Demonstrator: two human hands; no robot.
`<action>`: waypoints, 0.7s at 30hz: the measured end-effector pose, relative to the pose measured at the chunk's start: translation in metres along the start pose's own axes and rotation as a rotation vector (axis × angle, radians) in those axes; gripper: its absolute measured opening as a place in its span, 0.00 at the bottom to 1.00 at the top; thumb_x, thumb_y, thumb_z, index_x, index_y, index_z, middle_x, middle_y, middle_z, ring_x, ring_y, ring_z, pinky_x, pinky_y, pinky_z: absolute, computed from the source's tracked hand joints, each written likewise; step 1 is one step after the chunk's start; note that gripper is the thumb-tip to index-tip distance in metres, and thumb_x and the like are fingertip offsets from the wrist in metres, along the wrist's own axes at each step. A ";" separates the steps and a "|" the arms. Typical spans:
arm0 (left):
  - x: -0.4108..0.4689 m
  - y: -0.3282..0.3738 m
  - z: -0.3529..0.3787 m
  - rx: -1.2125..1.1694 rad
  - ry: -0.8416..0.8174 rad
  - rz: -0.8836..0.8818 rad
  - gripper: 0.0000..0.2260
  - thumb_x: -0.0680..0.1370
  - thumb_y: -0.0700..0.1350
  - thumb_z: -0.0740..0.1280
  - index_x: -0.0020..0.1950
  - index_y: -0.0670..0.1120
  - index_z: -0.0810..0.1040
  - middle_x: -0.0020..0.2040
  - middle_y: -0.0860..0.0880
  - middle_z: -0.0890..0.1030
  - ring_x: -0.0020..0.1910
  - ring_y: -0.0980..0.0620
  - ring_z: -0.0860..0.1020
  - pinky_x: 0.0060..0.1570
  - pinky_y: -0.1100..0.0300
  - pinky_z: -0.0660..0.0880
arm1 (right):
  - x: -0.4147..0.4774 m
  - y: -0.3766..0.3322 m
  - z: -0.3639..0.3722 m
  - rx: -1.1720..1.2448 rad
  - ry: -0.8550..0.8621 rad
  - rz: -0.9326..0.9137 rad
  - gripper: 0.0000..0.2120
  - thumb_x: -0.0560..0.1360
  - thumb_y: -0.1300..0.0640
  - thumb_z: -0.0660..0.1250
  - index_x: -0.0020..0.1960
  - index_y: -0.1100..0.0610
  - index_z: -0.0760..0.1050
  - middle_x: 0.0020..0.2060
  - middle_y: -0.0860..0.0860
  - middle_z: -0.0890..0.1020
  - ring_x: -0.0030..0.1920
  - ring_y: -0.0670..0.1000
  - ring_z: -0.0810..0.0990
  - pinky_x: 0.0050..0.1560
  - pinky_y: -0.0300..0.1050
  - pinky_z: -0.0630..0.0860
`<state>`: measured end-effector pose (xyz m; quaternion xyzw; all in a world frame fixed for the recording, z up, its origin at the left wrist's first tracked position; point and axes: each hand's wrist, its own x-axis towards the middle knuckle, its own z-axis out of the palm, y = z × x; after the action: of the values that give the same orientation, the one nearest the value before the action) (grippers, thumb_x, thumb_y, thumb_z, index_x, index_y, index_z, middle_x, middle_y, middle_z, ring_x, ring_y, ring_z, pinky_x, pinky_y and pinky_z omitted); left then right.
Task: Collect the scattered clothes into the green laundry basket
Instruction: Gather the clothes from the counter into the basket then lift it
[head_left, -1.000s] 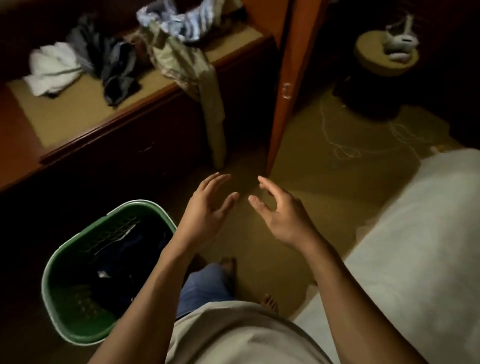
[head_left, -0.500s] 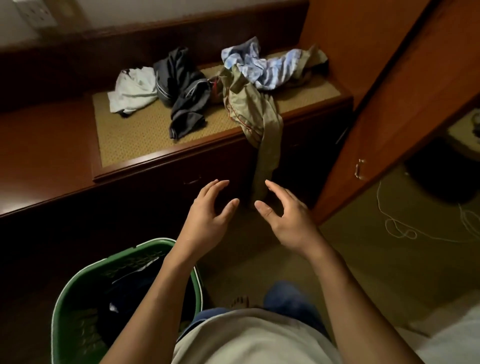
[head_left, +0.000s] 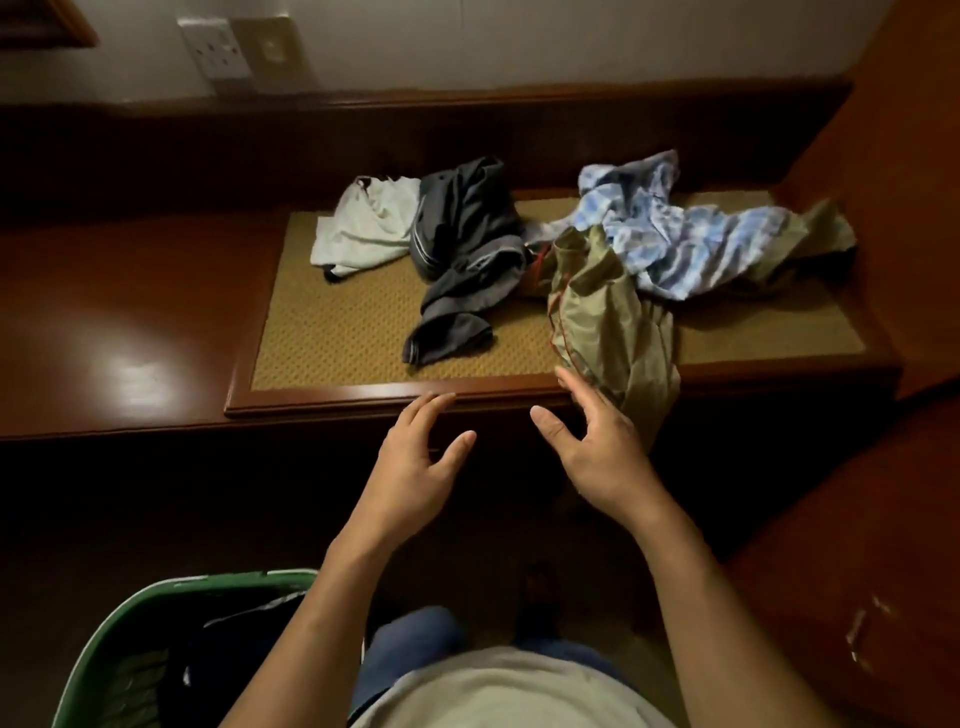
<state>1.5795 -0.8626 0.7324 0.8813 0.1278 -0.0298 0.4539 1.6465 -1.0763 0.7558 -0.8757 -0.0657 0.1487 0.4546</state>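
Basket (head_left: 171, 623), green, nearest us, dark clothes already inside. Beyond it our left hand (head_left: 415, 467) and right hand (head_left: 597, 447), each grip released, empty. Beyond the basket on the worktop (head_left: 363, 384): olive garment (head_left: 602, 312) draping over the edge, grey (head_left: 462, 249), white (head_left: 369, 228), blue (head_left: 670, 228). Soft, light, we judge; bunch the olive's hanging fold.

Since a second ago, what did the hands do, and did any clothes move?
Both hands reached up toward the bench: the right hand now nears the hanging khaki garment, the left hand the bench edge. Both remain open and empty. The clothes lie as before, and the basket is still at the left.
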 end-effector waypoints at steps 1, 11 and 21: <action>0.014 0.001 -0.002 -0.005 0.024 -0.011 0.26 0.80 0.59 0.66 0.77 0.58 0.67 0.79 0.55 0.64 0.77 0.57 0.61 0.75 0.54 0.62 | 0.022 -0.003 -0.003 -0.011 -0.016 -0.019 0.32 0.78 0.39 0.65 0.79 0.43 0.61 0.77 0.45 0.65 0.77 0.46 0.61 0.76 0.48 0.62; 0.166 -0.033 -0.034 -0.023 0.099 -0.094 0.26 0.80 0.57 0.68 0.76 0.54 0.69 0.79 0.52 0.65 0.77 0.56 0.61 0.75 0.56 0.62 | 0.199 -0.044 0.021 -0.072 -0.135 -0.073 0.32 0.78 0.44 0.69 0.78 0.47 0.63 0.76 0.47 0.67 0.75 0.45 0.64 0.69 0.36 0.60; 0.294 -0.051 -0.039 0.037 -0.026 -0.102 0.25 0.79 0.58 0.68 0.74 0.60 0.67 0.79 0.54 0.62 0.78 0.54 0.60 0.76 0.50 0.61 | 0.318 -0.053 0.029 -0.036 -0.166 0.034 0.34 0.76 0.37 0.66 0.78 0.41 0.60 0.77 0.43 0.65 0.76 0.46 0.63 0.74 0.51 0.65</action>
<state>1.8477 -0.7444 0.6652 0.8814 0.1661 -0.0666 0.4371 1.9395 -0.9437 0.7200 -0.8693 -0.0909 0.2274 0.4293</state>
